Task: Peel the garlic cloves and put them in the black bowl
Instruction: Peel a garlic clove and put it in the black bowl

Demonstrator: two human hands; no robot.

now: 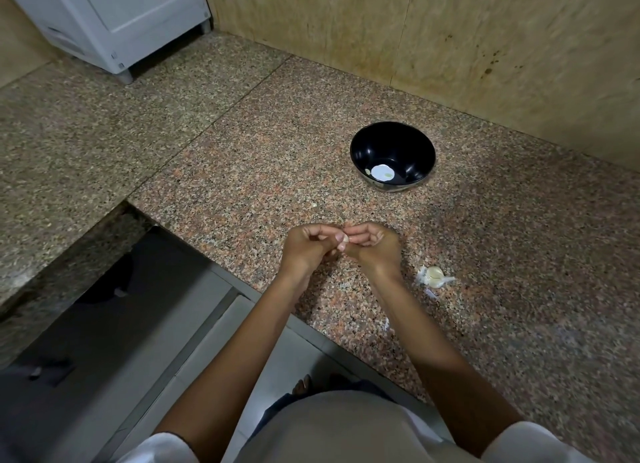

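Left hand (304,246) and right hand (374,244) meet above the counter (242,171), curled fingers jointly pinching one pale garlic clove (342,242).

The black bowl (412,140) stands upright on the desk (277,150); it is shiny inside, with a round white patch and one small pale piece on its bottom. A garlic clove (434,275), pale yellow with loose papery skin around it, lies on the desk nearer to the person than the bowl. A second clove (343,243) is pinched between the fingertips of the left hand (308,246) and the right hand (374,246), almost hidden by them.
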